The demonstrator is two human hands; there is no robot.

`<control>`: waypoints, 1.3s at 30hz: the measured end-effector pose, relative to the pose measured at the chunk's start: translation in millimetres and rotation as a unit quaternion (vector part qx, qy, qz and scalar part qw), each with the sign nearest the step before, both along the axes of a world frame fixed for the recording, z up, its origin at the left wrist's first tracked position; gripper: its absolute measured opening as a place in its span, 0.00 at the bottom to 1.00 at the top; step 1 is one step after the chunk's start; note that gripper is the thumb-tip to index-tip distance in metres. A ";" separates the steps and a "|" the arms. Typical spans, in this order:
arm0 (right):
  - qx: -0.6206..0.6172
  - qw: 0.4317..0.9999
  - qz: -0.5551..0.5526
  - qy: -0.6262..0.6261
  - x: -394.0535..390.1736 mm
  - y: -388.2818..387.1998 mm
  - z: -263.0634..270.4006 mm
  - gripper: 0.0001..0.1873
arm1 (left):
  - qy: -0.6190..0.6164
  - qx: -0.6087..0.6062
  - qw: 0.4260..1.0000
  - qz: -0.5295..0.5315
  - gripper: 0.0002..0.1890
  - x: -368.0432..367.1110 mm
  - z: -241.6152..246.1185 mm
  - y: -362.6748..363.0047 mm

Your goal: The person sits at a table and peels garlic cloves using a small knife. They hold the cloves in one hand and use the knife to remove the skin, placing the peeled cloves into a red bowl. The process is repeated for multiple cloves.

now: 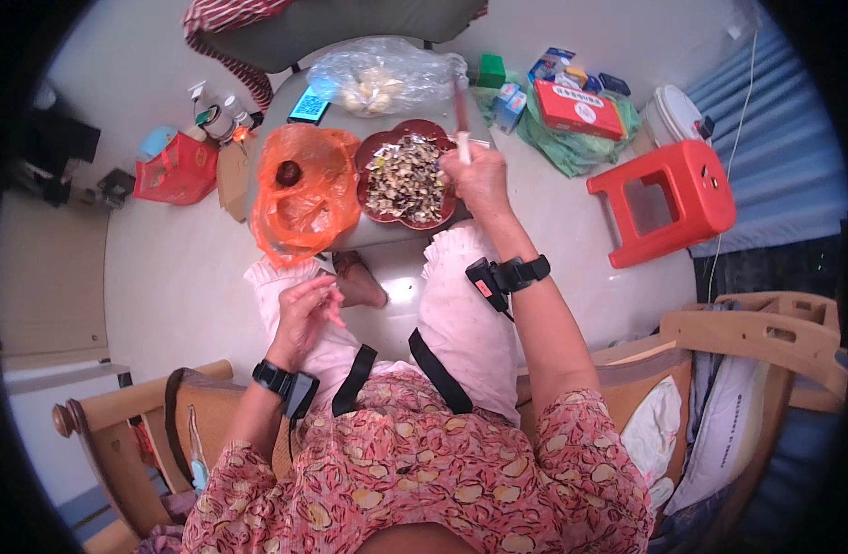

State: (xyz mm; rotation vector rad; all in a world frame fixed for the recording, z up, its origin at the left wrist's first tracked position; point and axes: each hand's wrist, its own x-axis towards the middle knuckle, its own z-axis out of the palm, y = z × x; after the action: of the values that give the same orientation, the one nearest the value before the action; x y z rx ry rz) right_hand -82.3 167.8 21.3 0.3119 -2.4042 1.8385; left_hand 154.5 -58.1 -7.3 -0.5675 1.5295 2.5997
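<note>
My right hand (476, 176) grips the white handle of a knife (462, 114), its blade pointing away from me. That hand is at the right rim of a dark red, petal-shaped dish (365, 197). Pale and dark scraps (406, 176), perhaps peelings, fill the dish. Over my left thigh, my left hand (302, 315) is raised with its fingers loosely apart and nothing visible in it. Beyond it, an orange plastic bag (306, 211) holds a dark round fruit or tuber (289, 173). Behind the dish, a clear plastic bag (424, 73) contains pale, peeled-looking pieces (372, 90).
All this rests on a grey seat (389, 237). A lit phone (309, 105) lies at its left edge. A red plastic stool (704, 187), a red box (579, 111) and a white bucket (673, 111) are on the right. At left is a red bag (178, 173).
</note>
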 end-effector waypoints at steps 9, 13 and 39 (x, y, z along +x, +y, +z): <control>0.144 0.989 0.035 -0.018 3.4 -25.1 0.1 0.15 | 0.043 0.079 0.995 0.036 0.16 -4.1 -24.3 -1.2; 0.246 0.966 0.028 0.073 5.4 -19.9 -7.5 0.12 | 0.052 0.107 0.992 0.037 0.15 -6.1 -23.1 -2.0; -0.263 0.894 0.128 -0.339 20.4 -7.0 22.0 0.19 | 0.091 0.128 0.986 0.064 0.16 -5.9 -32.7 -14.3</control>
State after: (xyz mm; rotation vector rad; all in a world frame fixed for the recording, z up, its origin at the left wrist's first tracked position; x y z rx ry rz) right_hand -61.8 160.8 43.3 -0.0964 -2.1171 3.0271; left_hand 148.6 -72.4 -39.9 -0.4269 1.2072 2.9579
